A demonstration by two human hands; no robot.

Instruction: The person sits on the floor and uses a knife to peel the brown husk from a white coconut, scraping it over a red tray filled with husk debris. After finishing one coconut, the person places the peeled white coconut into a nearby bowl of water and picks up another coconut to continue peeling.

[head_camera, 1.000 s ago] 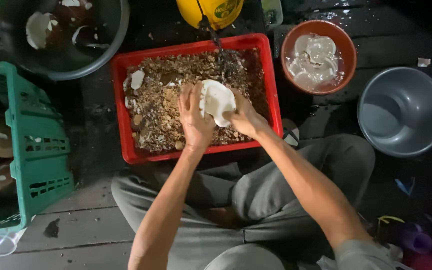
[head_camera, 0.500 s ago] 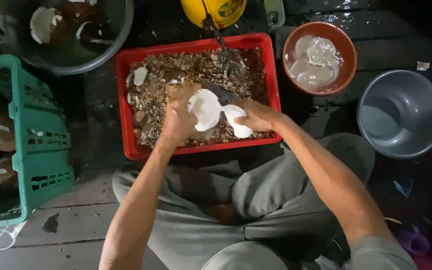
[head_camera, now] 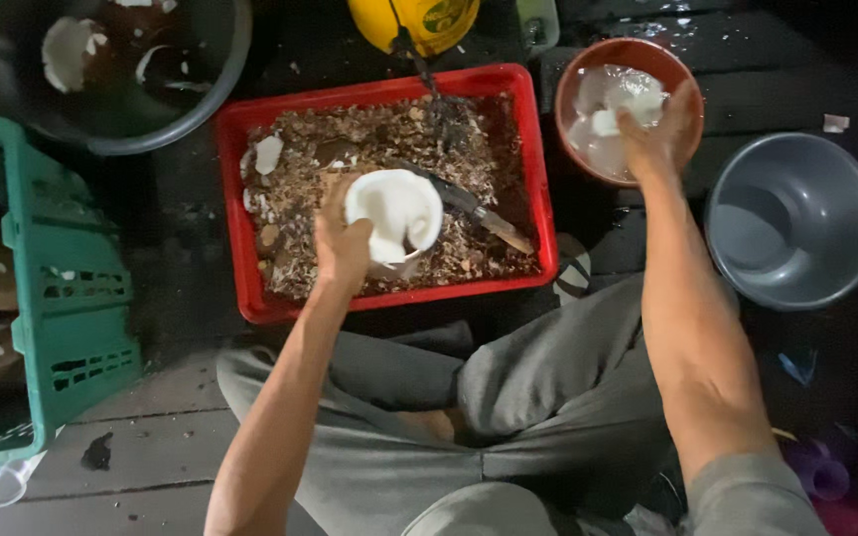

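**Hands at the tray and bowl**

Left hand (head_camera: pixel 342 246) fingers curl closed around a white coconut half (head_camera: pixel 395 213) above the red plastic tray's (head_camera: pixel 233 213) middle. Right hand (head_camera: pixel 659 134) fingers pinch a white coconut piece (head_camera: pixel 605 122) over the brown round bowl (head_camera: pixel 573 84), arm stretched forward.

A floor of weathered grey wooden planks (head_camera: pixel 141 457) fills the lower left of the frame, with dark seams between the boards and a small dark scrap lying on it. Toward the top and right of the frame the planks turn dark and wet-looking. The light is dim and falls off at the edges.
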